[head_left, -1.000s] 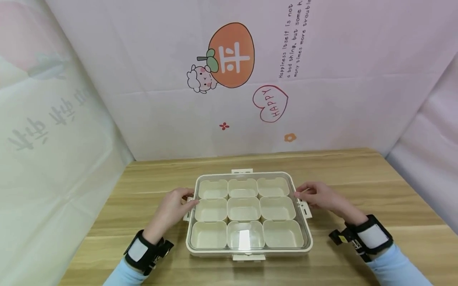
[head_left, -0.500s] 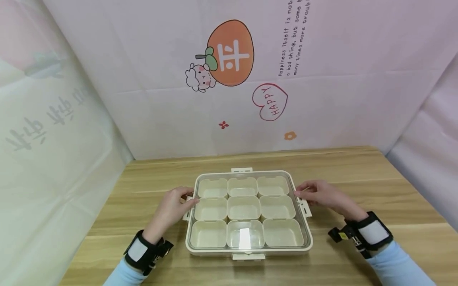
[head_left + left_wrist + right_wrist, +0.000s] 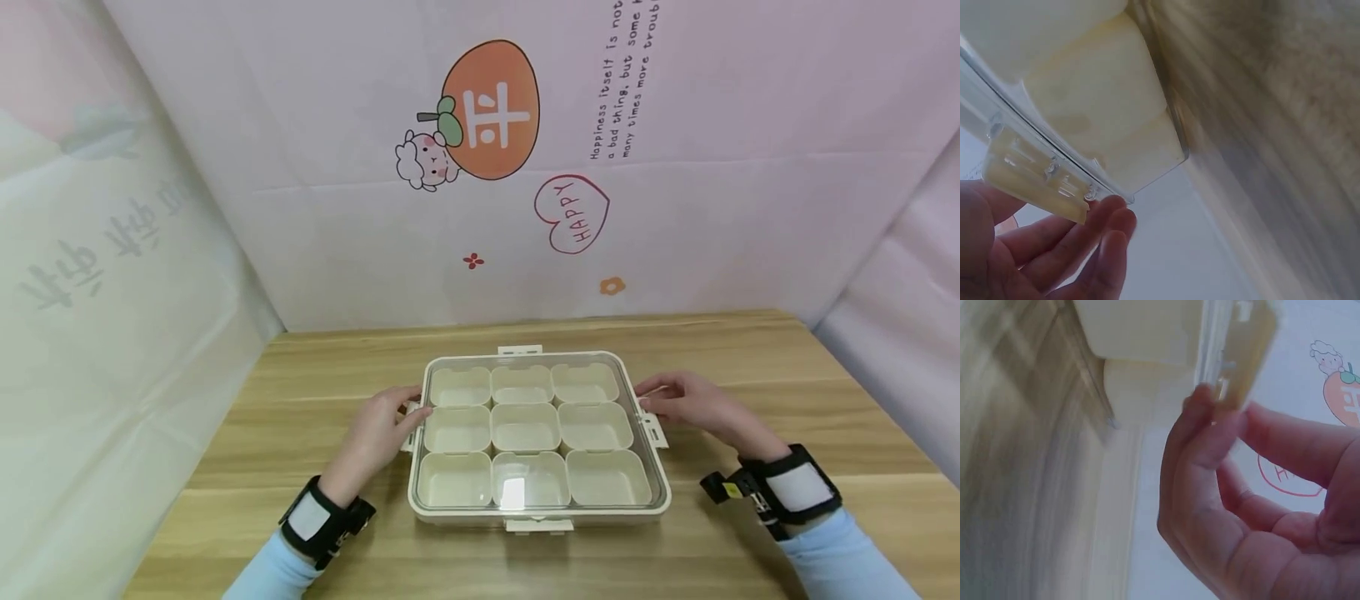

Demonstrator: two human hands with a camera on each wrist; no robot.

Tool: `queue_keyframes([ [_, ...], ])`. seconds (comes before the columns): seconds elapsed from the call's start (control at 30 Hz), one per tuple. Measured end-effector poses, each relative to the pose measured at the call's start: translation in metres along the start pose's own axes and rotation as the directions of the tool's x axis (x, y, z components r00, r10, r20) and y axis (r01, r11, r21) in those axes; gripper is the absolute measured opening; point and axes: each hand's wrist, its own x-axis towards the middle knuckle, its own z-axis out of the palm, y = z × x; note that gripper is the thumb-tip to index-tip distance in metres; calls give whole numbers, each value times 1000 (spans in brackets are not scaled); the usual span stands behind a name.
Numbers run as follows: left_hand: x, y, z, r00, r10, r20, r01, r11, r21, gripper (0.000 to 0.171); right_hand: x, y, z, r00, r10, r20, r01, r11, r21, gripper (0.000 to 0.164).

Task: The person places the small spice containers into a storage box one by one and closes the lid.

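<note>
A clear, lidded storage box (image 3: 465, 516) with a cream rim lies on the wooden table, with several cream inner cups (image 3: 525, 427) in rows under its see-through lid. My left hand (image 3: 378, 429) grips its left side, thumb on the rim and fingers at the left latch (image 3: 1029, 178), which sticks outward. On the opposite side, my right hand (image 3: 693, 408) holds the edge near the right latch (image 3: 1244, 356); thumb and fingers close around the latch's end in the right wrist view. The front latch (image 3: 538, 527) and back latch (image 3: 520, 350) also stand out from the rim.
The wooden table (image 3: 315, 367) ends at a white printed cloth (image 3: 360, 250) hanging behind it. More cloth hangs at the left and right sides. Each wrist carries a black strap with a small camera.
The box has shifted a little to the right and away from me, with both hands moving along with it. The head view has also shifted slightly.
</note>
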Motion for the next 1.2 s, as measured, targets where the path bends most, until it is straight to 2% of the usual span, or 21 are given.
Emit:
queue_keyframes([
  [0.07,0,2,1,999,38,-33,-36,998,55,40,-3,-3,1,997,-30,-67,23,995,-99,39],
  [0.13,-2,5,1,993,78,-89,-68,991,113,38,-8,-8,4,986,-73,-149,39,974,-221,35],
  [0.2,-4,7,1,977,133,-164,-105,980,171,34,-12,-14,9,964,-129,-231,45,939,-340,29],
  [0.27,-6,10,0,955,183,-232,-134,968,213,29,-16,-20,15,937,-187,-294,44,901,-433,21],
  [0.37,-9,13,1,929,237,-283,-168,955,246,24,-20,-28,23,912,-232,-337,35,864,-502,13],
  [0.43,-9,13,2,926,244,-287,-171,952,254,23,-21,-31,26,912,-235,-336,29,854,-519,12],
  [0.5,-9,13,2,931,236,-277,-169,954,247,22,-21,-33,27,926,-202,-318,10,858,-513,13],
  [0.67,-8,13,3,963,160,-216,-123,977,172,21,-21,-34,27,967,-43,-252,-68,906,-417,33],
  [0.77,-6,12,3,987,79,-139,-68,994,82,19,-19,-33,28,973,5,-229,-99,911,-400,42],
  [0.83,-5,12,2,996,17,-87,-16,1000,8,19,-18,-32,29,974,7,-226,-99,912,-397,43],
  [0.9,-3,11,2,998,-36,-47,33,998,-58,18,-17,-30,29,974,8,-228,-100,913,-395,42],
  [1.0,-3,10,2,993,-116,-5,114,982,-151,20,-17,-29,31,974,16,-227,-103,921,-375,41],
  [1.13,-2,9,2,981,-195,7,191,954,-233,20,-18,-28,32,974,16,-228,-102,924,-367,41],
  [1.2,-1,8,2,976,-216,3,210,944,-256,20,-18,-27,32,972,9,-235,-95,928,-359,41],
])
